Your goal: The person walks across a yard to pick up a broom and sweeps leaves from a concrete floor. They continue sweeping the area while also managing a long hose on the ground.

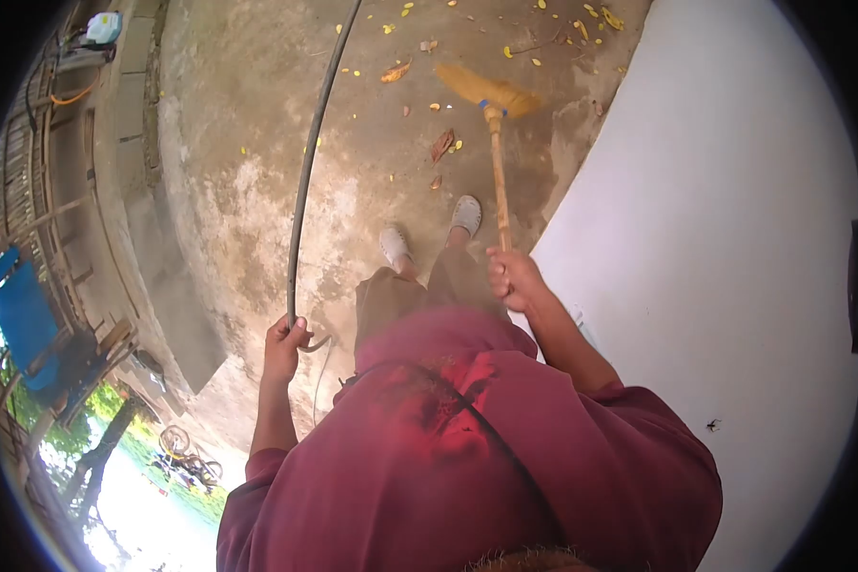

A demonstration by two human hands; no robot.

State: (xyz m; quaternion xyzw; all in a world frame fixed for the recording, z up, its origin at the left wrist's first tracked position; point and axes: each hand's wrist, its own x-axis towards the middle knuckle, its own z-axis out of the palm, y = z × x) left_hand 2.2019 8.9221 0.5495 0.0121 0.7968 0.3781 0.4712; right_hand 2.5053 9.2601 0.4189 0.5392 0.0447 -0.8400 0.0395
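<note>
My left hand (286,345) is closed around a long dark hose (307,172), which curves up to the top edge of the view. Just below my grip, a short end of it bends off to the right. My right hand (515,278) grips the wooden handle of a soft broom (499,157). The broom's tan bristles, bound in blue at the neck, fan out low over the concrete floor (248,124) and look smeared by motion. Yellow and brown leaves (442,145) lie scattered around the broom head.
A white wall (715,219) rises along the right. At the left stand a low block ledge (162,276), a slatted wooden fence and a blue chair-like object (24,315). A bicycle (186,458) is farther off. My shoes (396,246) are on the floor between both hands.
</note>
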